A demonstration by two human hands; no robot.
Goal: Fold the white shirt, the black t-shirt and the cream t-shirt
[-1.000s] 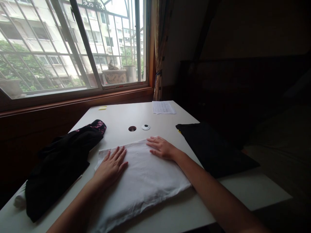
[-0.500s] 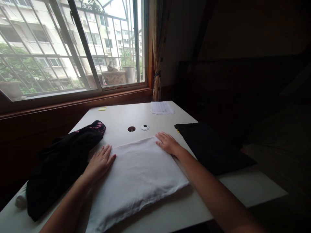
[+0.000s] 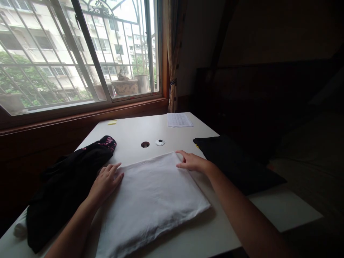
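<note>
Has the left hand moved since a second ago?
Yes. Judged against the round hole in the table, the left hand has shifted left, from on top of the white cloth to its left edge.

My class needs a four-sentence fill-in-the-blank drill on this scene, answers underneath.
1. The cloth between the left hand and right hand is coloured ____.
2. The black garment with pink markings lies nearer the ____ hand.
3. The small slip near the table's far corner is ____.
4. The curtain hangs to the ____ of the window.
Missing words: white; left; yellow; right.
</note>
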